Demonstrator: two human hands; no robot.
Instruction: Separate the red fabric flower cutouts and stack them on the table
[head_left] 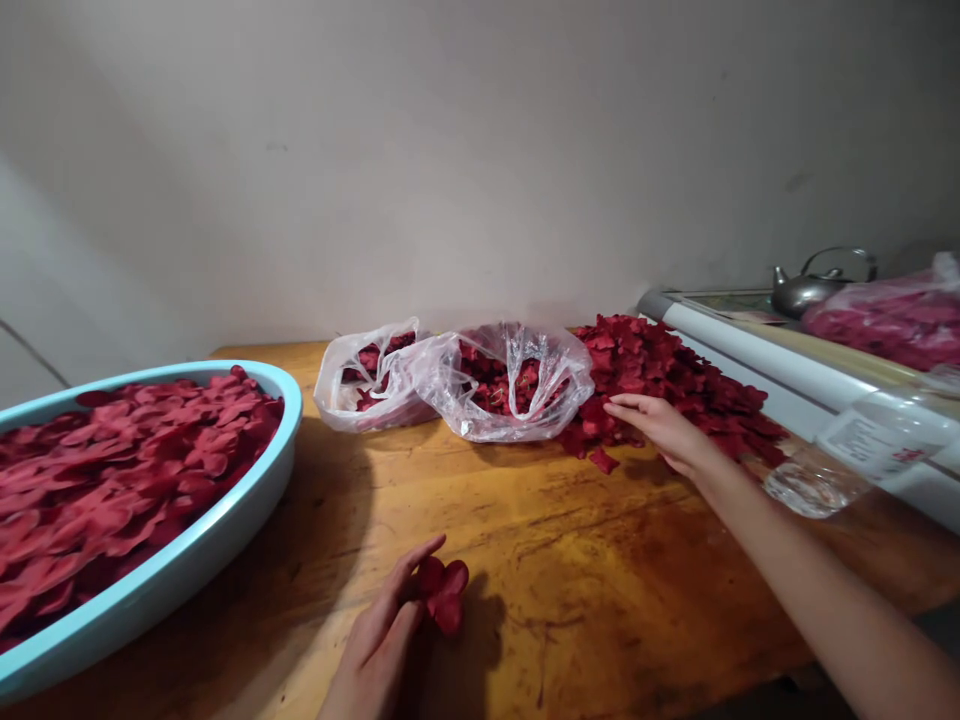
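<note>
My left hand (379, 635) rests low on the wooden table (570, 560), its fingers closed round a small bunch of red petals (444, 592). My right hand (660, 425) reaches forward with fingers stretched flat, touching the edge of a loose heap of red petals (675, 380) at the back right. Nothing shows in its fingers. Two clear plastic bags (510, 385) with more red petals lie just left of that heap, against the wall.
A large light-blue basin (225, 520) full of red petals fills the left side. A clear plastic bottle (847, 460) lies at the right. Behind it a white ledge (757, 355) carries a metal kettle (806, 285) and another bag of petals (892, 320).
</note>
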